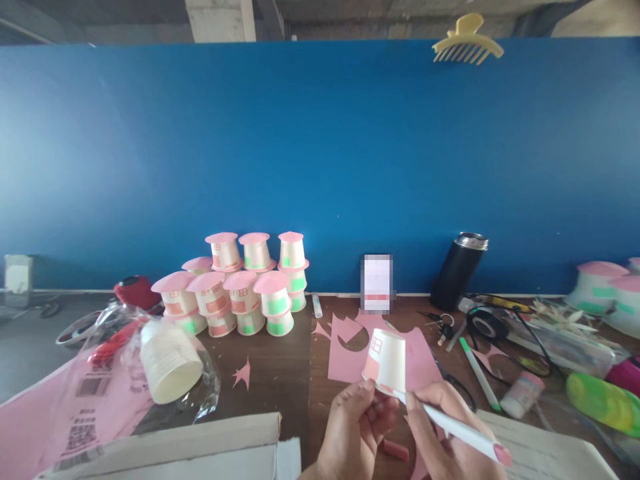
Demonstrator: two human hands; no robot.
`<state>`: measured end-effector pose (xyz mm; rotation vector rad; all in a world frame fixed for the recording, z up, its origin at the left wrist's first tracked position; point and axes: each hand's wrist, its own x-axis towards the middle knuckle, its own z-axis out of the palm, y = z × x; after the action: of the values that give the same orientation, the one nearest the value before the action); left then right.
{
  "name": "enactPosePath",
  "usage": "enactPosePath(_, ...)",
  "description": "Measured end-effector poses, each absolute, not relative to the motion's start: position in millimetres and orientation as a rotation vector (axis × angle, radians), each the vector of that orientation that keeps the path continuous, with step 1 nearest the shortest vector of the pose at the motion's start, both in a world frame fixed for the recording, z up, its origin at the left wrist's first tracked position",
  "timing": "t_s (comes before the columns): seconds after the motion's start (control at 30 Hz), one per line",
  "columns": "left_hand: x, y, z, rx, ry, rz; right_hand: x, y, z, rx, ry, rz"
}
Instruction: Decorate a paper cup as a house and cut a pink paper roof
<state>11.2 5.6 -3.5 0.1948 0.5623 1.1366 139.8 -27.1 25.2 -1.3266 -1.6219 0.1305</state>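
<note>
While left hand (353,427) pinches cup (393,360), right hand (443,451) slants marker (465,435).

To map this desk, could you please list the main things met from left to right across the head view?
Pale upright object, nested white cups, pink paper scrap, small white tube, hand-held decorated cup, black flask, pink-and-white stick, yellow-green container.
</note>
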Motion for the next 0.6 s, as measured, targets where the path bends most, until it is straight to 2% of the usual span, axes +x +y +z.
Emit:
enactPosePath(0.27, 9.1, 6.6, 0.2, 0.08, 0.607, 1.123, 139.6, -30.0, 32.2, -1.325, -1.556, 0.086)
enactPosePath(0.6, 9.9, 5.8, -0.9, 0.134, 0.551, 1.13, 138.1, -26.5, 26.9, -1.33, -1.6, 0.203)
